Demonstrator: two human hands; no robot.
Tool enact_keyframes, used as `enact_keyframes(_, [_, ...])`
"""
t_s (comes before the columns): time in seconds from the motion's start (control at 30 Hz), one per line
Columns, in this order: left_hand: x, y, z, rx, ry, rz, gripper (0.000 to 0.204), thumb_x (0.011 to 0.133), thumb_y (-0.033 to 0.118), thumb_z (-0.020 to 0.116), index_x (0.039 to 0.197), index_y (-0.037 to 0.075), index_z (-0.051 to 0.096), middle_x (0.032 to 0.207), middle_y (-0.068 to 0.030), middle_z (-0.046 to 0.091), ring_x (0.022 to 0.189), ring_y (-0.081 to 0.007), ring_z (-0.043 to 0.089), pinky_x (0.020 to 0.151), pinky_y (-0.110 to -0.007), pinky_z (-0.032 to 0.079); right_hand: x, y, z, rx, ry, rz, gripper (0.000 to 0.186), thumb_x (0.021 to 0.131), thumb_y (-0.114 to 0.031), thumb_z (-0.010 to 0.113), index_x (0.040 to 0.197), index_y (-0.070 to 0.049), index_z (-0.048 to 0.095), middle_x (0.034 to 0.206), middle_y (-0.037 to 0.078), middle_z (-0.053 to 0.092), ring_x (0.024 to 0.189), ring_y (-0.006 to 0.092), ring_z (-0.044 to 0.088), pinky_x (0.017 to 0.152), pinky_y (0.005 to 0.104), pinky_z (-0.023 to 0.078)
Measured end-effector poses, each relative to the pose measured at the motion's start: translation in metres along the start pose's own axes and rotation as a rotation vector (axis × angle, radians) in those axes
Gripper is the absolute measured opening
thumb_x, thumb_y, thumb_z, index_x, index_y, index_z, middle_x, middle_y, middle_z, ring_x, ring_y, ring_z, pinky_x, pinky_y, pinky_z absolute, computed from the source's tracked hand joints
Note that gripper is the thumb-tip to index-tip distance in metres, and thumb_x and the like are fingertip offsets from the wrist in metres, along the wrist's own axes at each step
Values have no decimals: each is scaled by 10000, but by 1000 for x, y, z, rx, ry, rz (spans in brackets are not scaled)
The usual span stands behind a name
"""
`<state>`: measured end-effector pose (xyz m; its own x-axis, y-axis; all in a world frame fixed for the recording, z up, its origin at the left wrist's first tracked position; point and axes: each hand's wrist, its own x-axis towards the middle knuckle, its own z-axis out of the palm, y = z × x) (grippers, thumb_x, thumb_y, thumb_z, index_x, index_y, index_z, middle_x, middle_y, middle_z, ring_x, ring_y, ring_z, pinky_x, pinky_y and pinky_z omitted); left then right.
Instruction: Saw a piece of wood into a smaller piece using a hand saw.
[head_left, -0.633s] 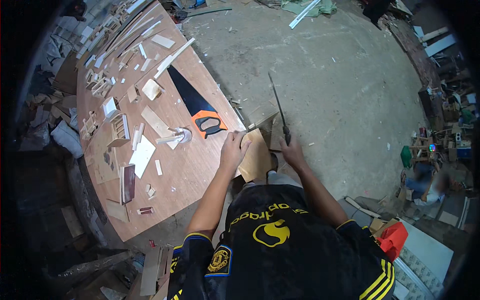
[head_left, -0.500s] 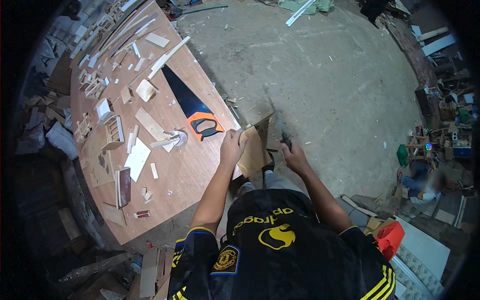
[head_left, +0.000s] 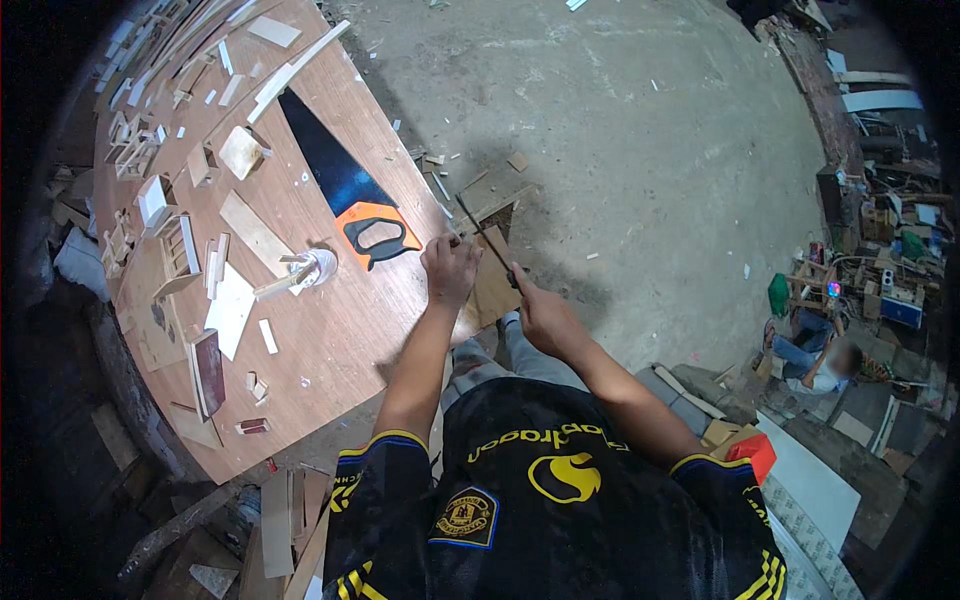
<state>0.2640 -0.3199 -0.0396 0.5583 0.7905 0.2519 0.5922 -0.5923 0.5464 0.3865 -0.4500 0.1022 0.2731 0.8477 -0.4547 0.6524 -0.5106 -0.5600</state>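
My left hand (head_left: 450, 268) is closed at the table's right edge, its fingers pinching a small piece of wood (head_left: 455, 240) that they mostly cover. Just beside it, a light brown wooden board (head_left: 490, 288) juts out past the edge; whether my fingers touch it I cannot tell. My right hand (head_left: 545, 315) is wrapped round the dark handle of a long, thin, dark tool (head_left: 482, 226), like a file or narrow saw. Its blade slants up and left, close to my left fingertips. A handsaw (head_left: 345, 180) with an orange and black handle lies on the table left of my hands.
The wooden table (head_left: 330, 370) carries small wooden chair-like models (head_left: 180, 255), offcuts, a white sheet (head_left: 230, 315) and a small tub (head_left: 318, 265) with sticks across it. Wood scraps (head_left: 500, 185) lie on the floor beyond my hands. Another person (head_left: 825, 365) sits at the right.
My right hand has brought the tool leftward, nearer my left hand; its blade was blurred out to the right before. My left fingers are bunched more tightly. The whole view has shifted slightly.
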Motion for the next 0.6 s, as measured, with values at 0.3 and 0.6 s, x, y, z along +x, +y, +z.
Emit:
enact_keyframes(0.3, [-10, -8, 11, 133, -18, 5, 256, 810, 320, 697, 1028, 198, 643, 1048, -47, 522, 1052, -290, 434, 874, -444, 380, 19, 8, 18, -156, 43, -102, 649, 836, -91, 491, 1456, -60, 306, 845, 231, 644, 732, 417, 623, 648, 515, 478])
enact_keyframes(0.6, [-8, -6, 4, 203, 54, -7, 186, 821, 365, 676, 935, 218, 682, 1014, -4, 543, 1041, -270, 436, 887, -446, 339, 27, 1, 19, -209, 35, -105, 633, 828, -83, 500, 1441, -75, 343, 778, 213, 639, 677, 399, 624, 618, 511, 486])
